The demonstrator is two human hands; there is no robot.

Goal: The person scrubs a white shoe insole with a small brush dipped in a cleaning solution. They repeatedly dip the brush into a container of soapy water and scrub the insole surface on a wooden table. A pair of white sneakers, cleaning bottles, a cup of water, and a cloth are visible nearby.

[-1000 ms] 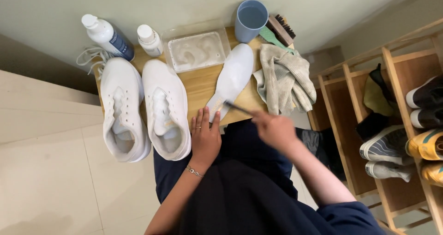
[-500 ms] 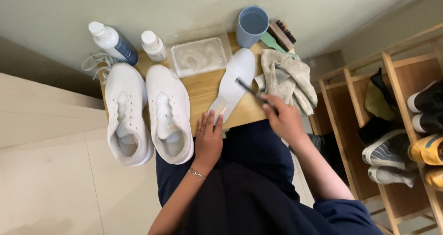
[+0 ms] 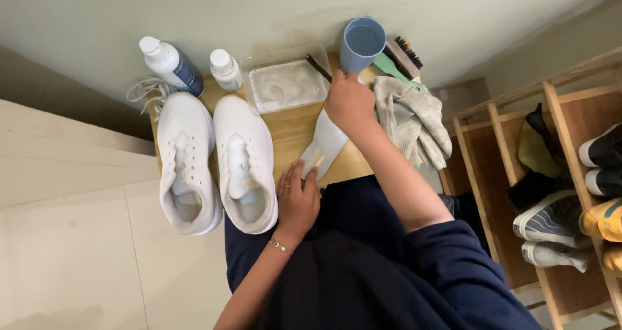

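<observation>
Right hand (image 3: 350, 102) closed around one thin dark brush (image 3: 318, 67), tip in one clear tray (image 3: 287, 83) of foamy water, far table (image 3: 291, 132) | left hand (image 3: 298, 197) flat, fingers spread, pinning one white insole (image 3: 322, 145) near edge | two white sneakers (image 3: 217, 161) left | two bottles (image 3: 194, 67) far left | one blue cup (image 3: 361, 43) | one grey cloth (image 3: 411, 119) right.

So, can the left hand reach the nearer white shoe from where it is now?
Probably yes. The left hand rests on the insole, and the nearer white shoe lies right beside it with nothing between them.
</observation>
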